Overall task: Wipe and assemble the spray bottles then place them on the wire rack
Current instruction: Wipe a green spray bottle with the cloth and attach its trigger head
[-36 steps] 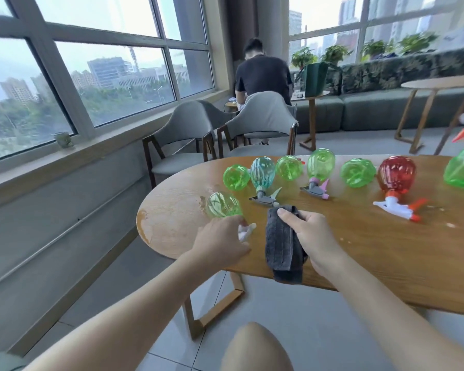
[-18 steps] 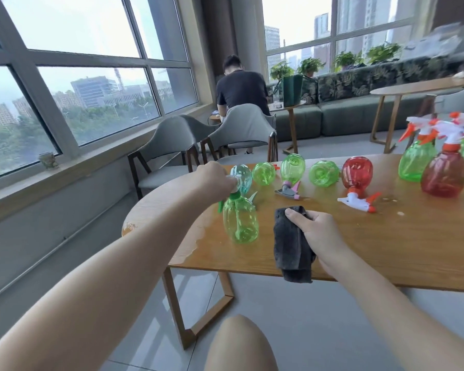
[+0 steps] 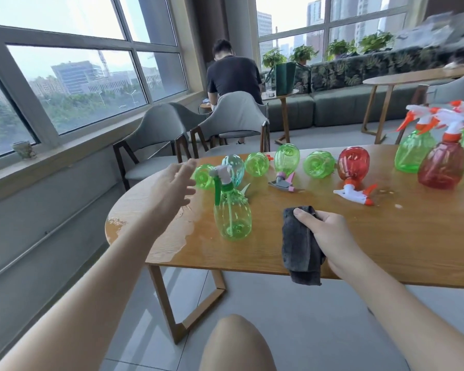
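Wooden table point(image 3: 386, 236) bears ten bottles (one upright nearby point(image 3: 232, 212)); left hand point(image 3: 172, 188) spread, right hand point(image 3: 330, 234) gripping cloth point(image 3: 298, 250).

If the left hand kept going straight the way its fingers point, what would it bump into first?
Most likely the small green bottle lying on its side, just beyond the open left hand. Depth is hard to judge; the hand may be above it and pass over towards the teal bottle.

One bottle point(image 3: 232, 215) stands upright on the table point(image 3: 359, 245), cloth point(image 3: 299, 245) to its right, more bottles point(image 3: 287, 159) lying behind.
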Tool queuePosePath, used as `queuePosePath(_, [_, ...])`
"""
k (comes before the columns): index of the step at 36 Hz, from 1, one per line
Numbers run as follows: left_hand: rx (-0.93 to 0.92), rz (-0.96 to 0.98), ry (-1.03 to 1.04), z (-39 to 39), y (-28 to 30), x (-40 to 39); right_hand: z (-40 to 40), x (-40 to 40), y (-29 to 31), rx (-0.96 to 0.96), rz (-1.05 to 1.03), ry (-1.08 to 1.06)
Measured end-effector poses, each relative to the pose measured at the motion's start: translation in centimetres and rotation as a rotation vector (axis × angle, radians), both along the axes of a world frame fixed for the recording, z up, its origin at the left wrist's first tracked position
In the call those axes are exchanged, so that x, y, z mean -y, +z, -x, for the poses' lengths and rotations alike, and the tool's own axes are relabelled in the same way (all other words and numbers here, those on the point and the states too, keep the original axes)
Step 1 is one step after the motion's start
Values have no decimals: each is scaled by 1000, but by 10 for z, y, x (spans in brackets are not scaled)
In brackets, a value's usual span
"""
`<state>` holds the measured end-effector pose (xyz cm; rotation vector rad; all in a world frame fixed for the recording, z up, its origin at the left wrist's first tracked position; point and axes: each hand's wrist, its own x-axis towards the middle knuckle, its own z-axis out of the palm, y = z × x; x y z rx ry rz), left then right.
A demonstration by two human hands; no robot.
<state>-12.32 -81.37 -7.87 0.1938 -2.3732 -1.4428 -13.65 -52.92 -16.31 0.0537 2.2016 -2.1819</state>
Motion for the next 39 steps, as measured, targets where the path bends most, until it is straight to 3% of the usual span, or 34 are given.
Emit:
queuePosePath(3, [-5, -121, -108, 1, -46, 21, 2, -1, -3, 10, 0, 1])
queuePosePath(11, [264, 37, -400, 47, -103, 8, 9, -2, -8, 49, 76, -6])
queuePosePath(16, [224, 11, -426, 75, -113, -3, 13, -8, -5, 68, 152, 21])
queuePosePath(22, [99, -208, -413, 70, -100, -47, 15, -31, 6, 44, 244, -25])
queuePosePath(30, [83, -834, -562, 68, -87, -153, 9, -80, 29, -262, 225, -219])
queuePosePath(39, [183, -889, -720, 80, -95, -233, 11, -137, 31, -601, -156, -433])
